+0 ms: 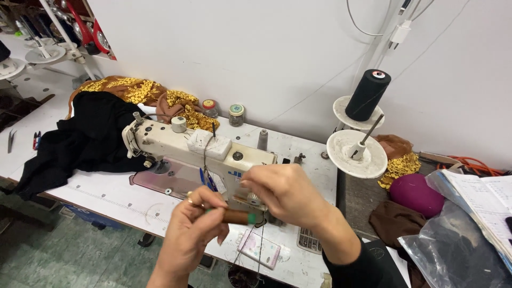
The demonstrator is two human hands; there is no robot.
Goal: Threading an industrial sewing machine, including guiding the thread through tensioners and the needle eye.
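My left hand (pixel 194 226) grips a small brown thread spool with a green end (pixel 238 217), held level over the table's front edge. My right hand (pixel 288 194) is just to its right and above, fingers pinched as if on a thin thread; the thread itself is too fine to see clearly. Thin dark threads hang down from the spool (pixel 260 250). Both hands hover in front of a cream sewing machine (pixel 186 146) on a white table (pixel 106 197).
Black fabric (pixel 85 138) and gold-embroidered brown cloth (pixel 133 90) lie left of the machine. A black thread cone (pixel 368 95) stands on a white stand at right, with a purple ball (pixel 416 194), brown cloth, a plastic bag (pixel 453 245) and papers. Two small jars (pixel 236 114) sit by the wall.
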